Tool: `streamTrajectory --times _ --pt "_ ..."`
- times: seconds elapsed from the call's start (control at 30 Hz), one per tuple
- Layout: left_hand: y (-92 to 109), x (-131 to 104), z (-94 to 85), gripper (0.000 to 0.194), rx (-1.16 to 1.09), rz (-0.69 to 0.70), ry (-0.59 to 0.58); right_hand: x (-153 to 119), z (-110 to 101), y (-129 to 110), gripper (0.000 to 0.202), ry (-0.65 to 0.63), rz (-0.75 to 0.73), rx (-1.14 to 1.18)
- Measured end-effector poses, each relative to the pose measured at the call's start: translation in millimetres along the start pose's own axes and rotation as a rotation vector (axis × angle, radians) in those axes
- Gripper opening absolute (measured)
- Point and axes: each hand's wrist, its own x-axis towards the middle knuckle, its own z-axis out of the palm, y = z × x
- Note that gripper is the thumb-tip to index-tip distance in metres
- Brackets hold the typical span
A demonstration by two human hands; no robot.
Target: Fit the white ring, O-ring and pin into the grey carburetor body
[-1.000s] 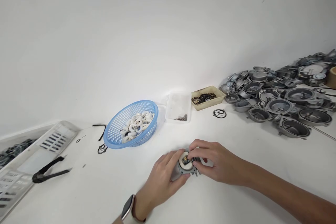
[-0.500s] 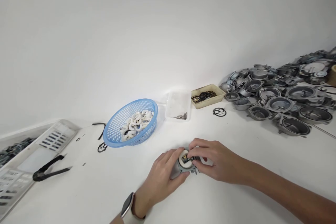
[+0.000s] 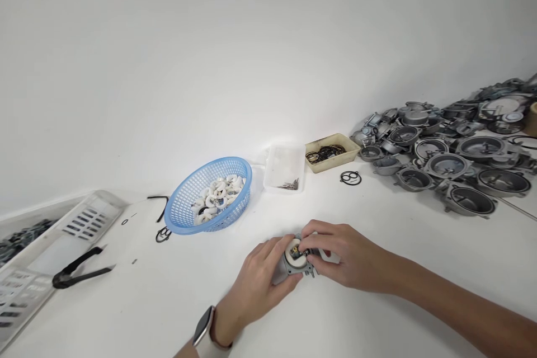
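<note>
On the white table, my left hand point(image 3: 259, 282) grips a small grey metal housing point(image 3: 298, 263) from the left side. A white ring and a brass-coloured part sit in its top. My right hand point(image 3: 344, 257) comes in from the right, and its fingertips pinch at the top of the same housing. A watch is on my left wrist point(image 3: 204, 331). Both hands partly hide the housing.
Behind the hands stand a blue basket point(image 3: 181, 213) of white rings, a clear box point(image 3: 285, 170) with small pins, and a beige tray point(image 3: 335, 160) of black O-rings. A pile of grey metal housings point(image 3: 448, 165) fills the right. Black pliers point(image 3: 78, 271) and a white crate point(image 3: 25, 285) lie left.
Both hands stay on the housing with only slight finger shifts. The view has drifted a little, nothing else has moved.
</note>
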Motion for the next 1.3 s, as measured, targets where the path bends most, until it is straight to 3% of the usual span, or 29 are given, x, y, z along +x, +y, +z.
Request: streamTrajectory --times 1.3 --pt "1.9 0.4 0.4 0.064 0.007 0.003 0.011 -1.1 -1.7 -2.4 0.023 -0.001 -0.016 -0.011"
